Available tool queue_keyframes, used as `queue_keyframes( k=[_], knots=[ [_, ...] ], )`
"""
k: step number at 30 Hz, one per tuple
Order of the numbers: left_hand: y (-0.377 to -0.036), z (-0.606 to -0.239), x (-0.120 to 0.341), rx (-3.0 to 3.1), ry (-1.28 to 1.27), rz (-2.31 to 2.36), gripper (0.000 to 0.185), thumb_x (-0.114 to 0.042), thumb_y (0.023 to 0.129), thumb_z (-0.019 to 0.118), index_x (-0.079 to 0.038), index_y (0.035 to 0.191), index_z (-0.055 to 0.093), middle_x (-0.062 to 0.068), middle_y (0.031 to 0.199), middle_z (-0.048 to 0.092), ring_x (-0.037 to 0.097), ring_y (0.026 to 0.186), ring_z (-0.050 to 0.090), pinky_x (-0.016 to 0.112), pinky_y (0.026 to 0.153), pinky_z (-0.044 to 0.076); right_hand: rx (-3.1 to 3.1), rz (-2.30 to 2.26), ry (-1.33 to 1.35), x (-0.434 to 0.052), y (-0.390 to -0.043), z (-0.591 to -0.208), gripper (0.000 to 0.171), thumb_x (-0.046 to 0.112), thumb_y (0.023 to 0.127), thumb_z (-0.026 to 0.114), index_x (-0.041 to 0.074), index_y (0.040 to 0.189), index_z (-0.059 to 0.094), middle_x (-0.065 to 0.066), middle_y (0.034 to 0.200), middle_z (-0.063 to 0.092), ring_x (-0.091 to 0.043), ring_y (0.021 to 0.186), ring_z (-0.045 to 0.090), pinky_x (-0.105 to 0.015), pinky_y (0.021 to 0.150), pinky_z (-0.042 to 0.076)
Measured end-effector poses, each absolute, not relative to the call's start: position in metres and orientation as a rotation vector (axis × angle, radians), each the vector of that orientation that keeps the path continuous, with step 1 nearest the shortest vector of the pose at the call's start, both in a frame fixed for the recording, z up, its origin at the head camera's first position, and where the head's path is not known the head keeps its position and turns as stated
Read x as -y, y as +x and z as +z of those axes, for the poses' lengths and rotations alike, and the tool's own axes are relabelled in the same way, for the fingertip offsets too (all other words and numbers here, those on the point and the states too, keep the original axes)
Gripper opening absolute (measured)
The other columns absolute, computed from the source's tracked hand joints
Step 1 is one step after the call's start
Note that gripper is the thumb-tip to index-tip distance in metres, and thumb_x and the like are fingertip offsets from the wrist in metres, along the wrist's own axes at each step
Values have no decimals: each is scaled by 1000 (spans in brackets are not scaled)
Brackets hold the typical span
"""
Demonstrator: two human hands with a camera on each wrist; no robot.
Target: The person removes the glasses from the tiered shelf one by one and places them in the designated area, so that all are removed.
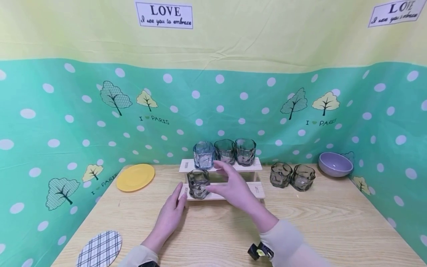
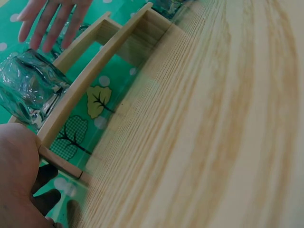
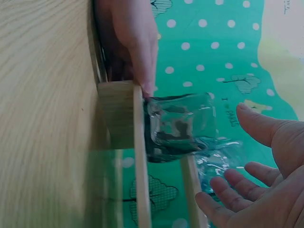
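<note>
A pale wooden table (image 1: 227, 230) spreads beneath both hands, and on it a two-tier wooden rack (image 1: 256, 189) stands at their fingertips. The left hand (image 1: 170, 214) rests extended fingers against the rack's left end, while the right hand (image 1: 233, 185), fingers spread and grip empty, hovers just beside a dark glass (image 1: 197, 182) upright on the lower shelf between the hands. Beyond the right hand, a blue glass (image 1: 204, 155) and two smoky glasses (image 1: 225, 151) line the upper shelf.

Right hand (image 1: 235, 188) with fingers spread
</note>
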State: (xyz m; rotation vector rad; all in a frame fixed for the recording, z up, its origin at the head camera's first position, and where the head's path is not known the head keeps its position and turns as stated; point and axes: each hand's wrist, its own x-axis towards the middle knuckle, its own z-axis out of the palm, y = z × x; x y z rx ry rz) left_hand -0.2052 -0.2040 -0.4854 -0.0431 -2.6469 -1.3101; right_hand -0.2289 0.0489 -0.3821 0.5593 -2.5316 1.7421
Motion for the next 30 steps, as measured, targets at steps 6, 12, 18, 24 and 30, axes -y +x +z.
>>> queue_keyframes(
  k=[6,12,18,24,30],
  knots=[
    [-205,-485,204,2649,-42,-1314,61,-33,120,49,-9,174,34,21,135,67,43,148,52,64,125,37,2547,1693,598,-38,-232,-391,95,25,87,98,15,167,48,-10,158,57,-40,143,56,-58,118,49],
    [-205,-484,204,2651,-49,-1322,62,-36,121,48,-10,174,34,17,127,69,41,146,54,64,125,37,2592,1628,597,-32,-233,-397,96,25,87,97,14,168,47,-10,158,58,-36,147,54,-56,123,43],
    [-205,-483,204,2652,-48,-1317,61,-35,120,49,-10,174,34,15,122,68,41,144,55,64,124,38,2565,1717,610,-26,-235,-407,98,25,87,98,15,169,45,-12,162,54,-34,149,52,-50,123,44],
    [-205,-484,204,2653,-42,-1317,61,-35,120,49,-10,174,34,21,136,67,42,149,51,65,125,37,2502,1844,621,-20,-236,-414,101,22,87,98,14,170,42,-15,160,54,-36,147,54,-49,123,45],
    [-205,-485,204,2652,-44,-1312,61,-35,120,49,-10,174,34,21,135,67,42,149,51,64,125,37,2458,1866,641,-17,-238,-421,103,20,87,98,13,171,39,-17,158,54,-35,148,53,-48,123,45]
  ],
)
